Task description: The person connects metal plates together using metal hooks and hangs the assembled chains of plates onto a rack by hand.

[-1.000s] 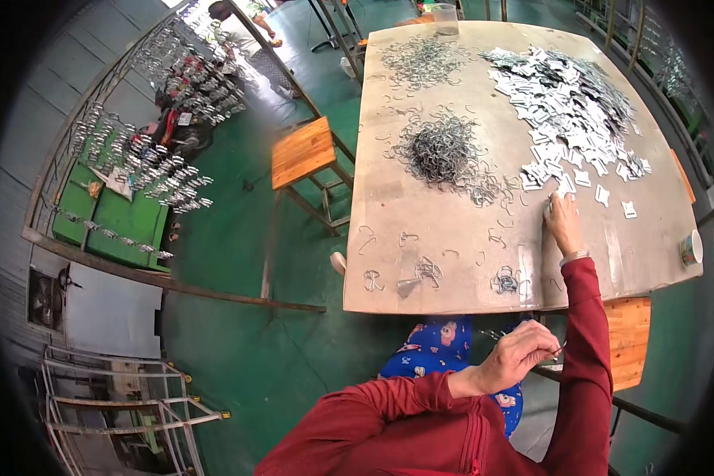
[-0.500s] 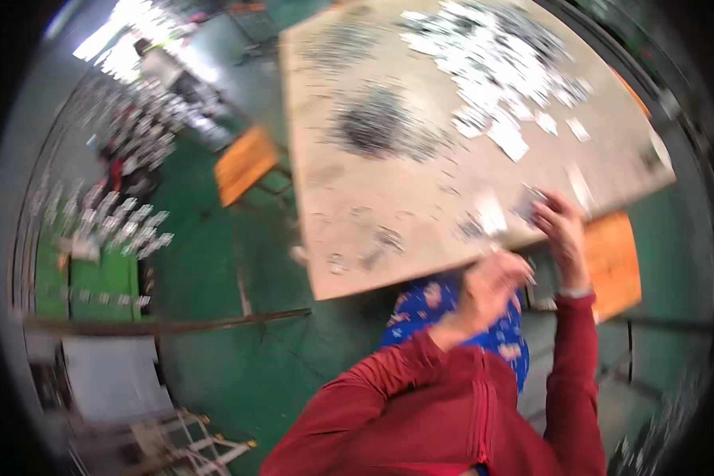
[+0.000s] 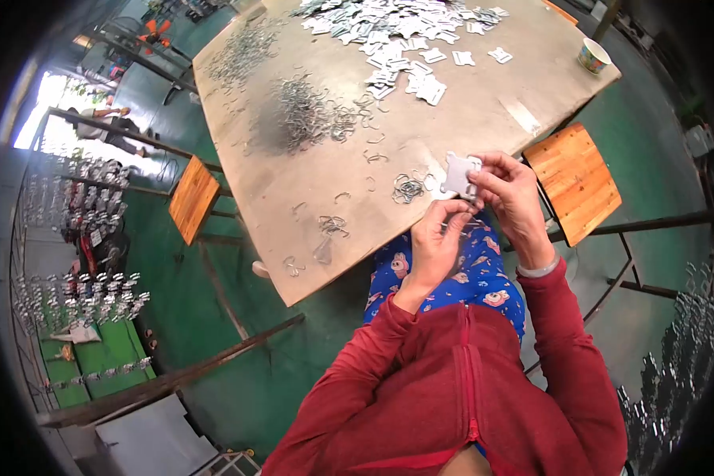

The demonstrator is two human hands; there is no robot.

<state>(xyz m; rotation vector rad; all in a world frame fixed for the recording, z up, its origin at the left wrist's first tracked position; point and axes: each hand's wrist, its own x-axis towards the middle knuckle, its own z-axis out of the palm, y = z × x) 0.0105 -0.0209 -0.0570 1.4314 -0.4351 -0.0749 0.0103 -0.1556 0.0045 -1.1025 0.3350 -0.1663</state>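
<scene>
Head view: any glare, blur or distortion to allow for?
Head view: wide-lens curving, blacked-out corners; glare washes out the opening at upper left; a blurry dark smudge veils part of the hook pile; the held plate looks fairly sharp.

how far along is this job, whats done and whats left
Possibly done: metal pieces hanging in rows at the left and lower right. In hand: one flat plate in the right hand, the left hand's fingertips close to its lower edge. Apparently left: many loose plates and wire hooks on the table. No total shows.
</scene>
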